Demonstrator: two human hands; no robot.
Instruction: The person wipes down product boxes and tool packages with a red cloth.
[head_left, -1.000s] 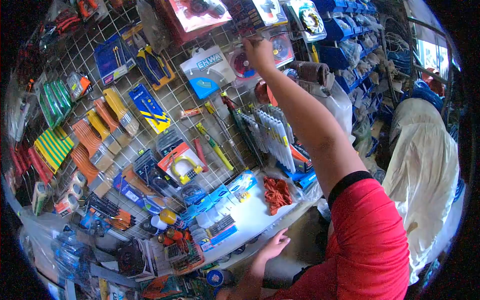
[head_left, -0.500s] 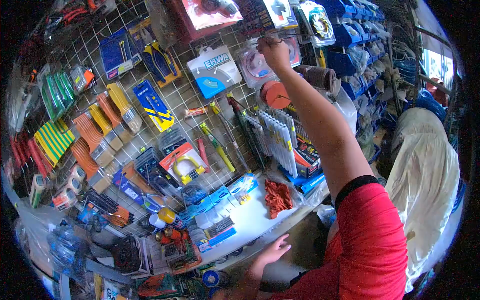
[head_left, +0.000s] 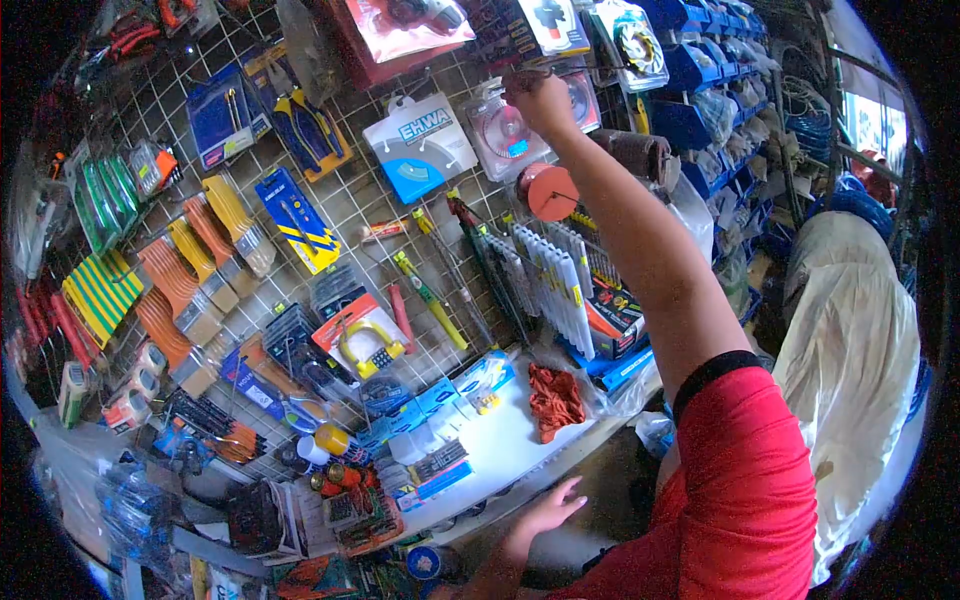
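My right hand is raised to the wall grid, its fingers curled at the top of a clear plastic pack with a round blade-like disc. What the fingertips grip is hidden. A second clear pack hangs just behind the hand. Left of it is a white-and-blue EHWA package, and below it hangs an orange-red disc. Low in the view, my left hand is held in front of the shelf edge with fingers apart, holding nothing.
A white shelf carries a crumpled red-brown cloth and small boxes. Paintbrushes, pliers and a yellow shackle lock hang on the grid. Blue bins and a pale cloth-covered bulk stand right.
The view has shifted slightly, so the hanging goods sit a little further left. My right hand stays at the clear packs. My left hand has moved a little to the right and stays open.
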